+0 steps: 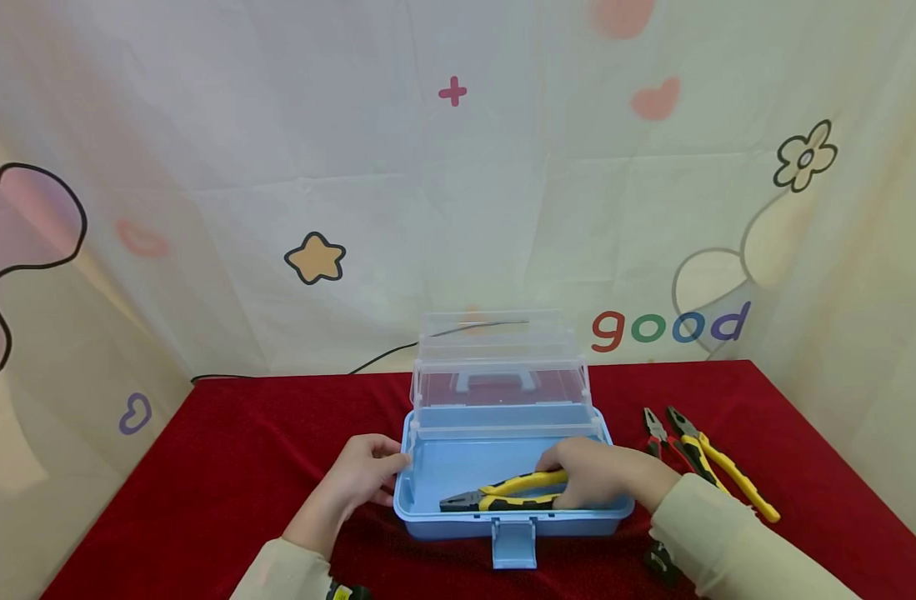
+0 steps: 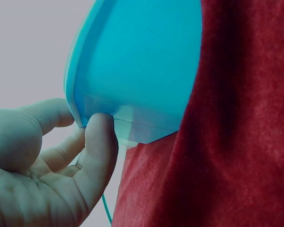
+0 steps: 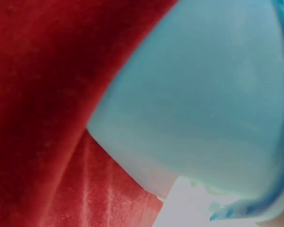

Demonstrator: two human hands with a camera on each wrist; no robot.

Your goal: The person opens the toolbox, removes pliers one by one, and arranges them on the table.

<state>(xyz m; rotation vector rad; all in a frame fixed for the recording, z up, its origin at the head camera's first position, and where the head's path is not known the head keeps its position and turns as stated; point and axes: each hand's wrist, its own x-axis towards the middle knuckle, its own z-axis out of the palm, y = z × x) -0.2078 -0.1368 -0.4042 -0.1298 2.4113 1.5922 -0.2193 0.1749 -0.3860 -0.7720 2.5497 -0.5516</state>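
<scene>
A light blue toolbox [image 1: 473,457] stands with its clear lid [image 1: 495,379] raised at the back. My left hand [image 1: 365,471] pinches the box's left rim; in the left wrist view its thumb and fingers [image 2: 102,146] meet around the edge of the blue wall [image 2: 142,56]. Inside the box, toward the front right, my right hand [image 1: 594,472] grips the yellow and black handles of combination pliers [image 1: 503,493], whose dark jaws point left. The right wrist view shows the box's outer wall [image 3: 194,104], with the fingers out of sight.
Right of the box lie red-handled pliers [image 1: 656,432] and another pair of yellow and black pliers [image 1: 716,458], partly behind my right forearm. The front latch [image 1: 513,546] hangs down. A red cloth [image 1: 277,433] covers the table, and a dark cable [image 1: 382,357] runs behind the box.
</scene>
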